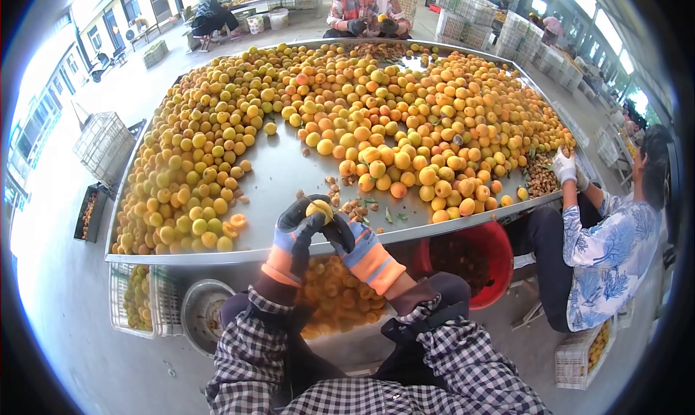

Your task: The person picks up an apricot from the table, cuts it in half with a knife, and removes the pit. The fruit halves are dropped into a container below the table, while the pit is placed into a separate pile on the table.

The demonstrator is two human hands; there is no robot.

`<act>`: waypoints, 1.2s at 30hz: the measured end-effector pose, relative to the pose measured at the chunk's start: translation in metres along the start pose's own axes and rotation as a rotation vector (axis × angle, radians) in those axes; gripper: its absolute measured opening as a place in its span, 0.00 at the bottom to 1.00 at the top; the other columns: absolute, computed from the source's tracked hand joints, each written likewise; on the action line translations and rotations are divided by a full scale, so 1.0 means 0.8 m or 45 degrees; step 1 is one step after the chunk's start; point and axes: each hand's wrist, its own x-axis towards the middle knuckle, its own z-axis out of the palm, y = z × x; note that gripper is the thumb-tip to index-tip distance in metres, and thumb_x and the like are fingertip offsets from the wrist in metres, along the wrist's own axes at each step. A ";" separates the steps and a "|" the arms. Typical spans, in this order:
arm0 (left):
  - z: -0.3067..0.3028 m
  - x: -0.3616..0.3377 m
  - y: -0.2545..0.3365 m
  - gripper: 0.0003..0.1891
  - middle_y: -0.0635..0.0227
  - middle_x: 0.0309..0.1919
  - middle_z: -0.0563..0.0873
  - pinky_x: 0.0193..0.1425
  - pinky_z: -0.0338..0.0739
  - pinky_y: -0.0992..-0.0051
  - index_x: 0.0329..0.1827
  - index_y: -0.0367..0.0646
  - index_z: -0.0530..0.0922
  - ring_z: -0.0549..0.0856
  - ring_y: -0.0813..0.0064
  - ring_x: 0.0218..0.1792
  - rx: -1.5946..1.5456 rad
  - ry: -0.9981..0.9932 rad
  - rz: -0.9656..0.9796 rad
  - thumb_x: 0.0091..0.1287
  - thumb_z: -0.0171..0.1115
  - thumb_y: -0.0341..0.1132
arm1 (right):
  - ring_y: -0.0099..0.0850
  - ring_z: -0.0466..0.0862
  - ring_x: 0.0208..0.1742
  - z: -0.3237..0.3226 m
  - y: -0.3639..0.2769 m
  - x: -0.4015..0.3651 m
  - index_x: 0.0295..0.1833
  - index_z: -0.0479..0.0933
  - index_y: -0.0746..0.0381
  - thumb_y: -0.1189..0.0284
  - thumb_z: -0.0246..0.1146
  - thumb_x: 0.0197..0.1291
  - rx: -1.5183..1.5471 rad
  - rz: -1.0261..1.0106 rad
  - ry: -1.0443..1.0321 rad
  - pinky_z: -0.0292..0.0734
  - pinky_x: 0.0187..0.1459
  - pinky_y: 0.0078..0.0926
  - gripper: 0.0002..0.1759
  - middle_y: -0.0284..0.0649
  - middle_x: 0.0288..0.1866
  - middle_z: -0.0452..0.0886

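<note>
Both my hands wear dark-palmed work gloves with orange cuffs and meet at the near edge of the metal table. My left hand [291,235] is closed around a yellow apricot [319,211]. Against the apricot's lower right side press the curled fingers of my right hand [355,243]; its fingertips are partly hidden. Just beyond my hands, brown pits [355,209] and bits of leaf lie on the steel tabletop [279,176]. Below, between my knees, a container holds many opened apricot halves [340,292].
Whole apricots [347,136] are heaped over the table. A red tub [499,267], a metal basin [190,321] and a white crate [166,303] stand beneath its near edge. A white-gloved co-worker [608,234] sits at the right; another person [368,10] works at the far side.
</note>
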 end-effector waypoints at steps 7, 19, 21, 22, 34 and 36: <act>-0.002 0.005 0.014 0.21 0.65 0.43 0.85 0.53 0.76 0.77 0.53 0.35 0.78 0.82 0.75 0.46 0.252 -0.084 0.035 0.59 0.71 0.34 | 0.50 0.81 0.44 -0.018 -0.008 -0.004 0.51 0.73 0.61 0.74 0.59 0.59 0.015 0.043 0.002 0.77 0.43 0.40 0.13 0.50 0.41 0.81; -0.001 0.011 -0.003 0.26 0.63 0.43 0.84 0.47 0.79 0.77 0.60 0.34 0.72 0.83 0.74 0.41 0.064 -0.081 0.013 0.62 0.68 0.38 | 0.54 0.80 0.45 0.013 0.024 -0.005 0.52 0.71 0.62 0.72 0.60 0.58 -0.095 0.174 0.029 0.77 0.44 0.43 0.16 0.54 0.41 0.80; -0.007 0.014 0.008 0.25 0.65 0.47 0.83 0.54 0.77 0.77 0.58 0.34 0.75 0.81 0.78 0.47 0.229 -0.155 0.035 0.57 0.72 0.29 | 0.54 0.80 0.45 0.004 0.017 -0.006 0.52 0.71 0.62 0.71 0.60 0.59 -0.116 0.089 0.040 0.77 0.43 0.43 0.15 0.54 0.40 0.80; -0.007 0.013 0.006 0.25 0.65 0.47 0.83 0.54 0.77 0.77 0.58 0.34 0.75 0.81 0.78 0.47 0.227 -0.150 0.037 0.57 0.72 0.29 | 0.54 0.80 0.45 0.000 0.011 -0.006 0.52 0.71 0.62 0.71 0.60 0.59 -0.117 0.088 0.035 0.77 0.43 0.43 0.15 0.54 0.40 0.80; 0.000 0.010 -0.019 0.18 0.66 0.39 0.85 0.41 0.78 0.79 0.54 0.34 0.77 0.83 0.77 0.37 0.274 0.048 0.031 0.67 0.63 0.38 | 0.53 0.81 0.43 0.009 0.006 0.000 0.53 0.70 0.61 0.71 0.58 0.61 -0.130 0.225 -0.023 0.77 0.42 0.44 0.15 0.52 0.40 0.81; -0.006 0.008 -0.016 0.18 0.65 0.45 0.85 0.50 0.78 0.76 0.56 0.34 0.76 0.82 0.77 0.45 0.290 0.017 0.015 0.64 0.66 0.31 | 0.53 0.81 0.43 0.011 0.009 -0.001 0.52 0.71 0.61 0.70 0.58 0.61 -0.228 0.168 0.043 0.77 0.42 0.43 0.14 0.52 0.41 0.81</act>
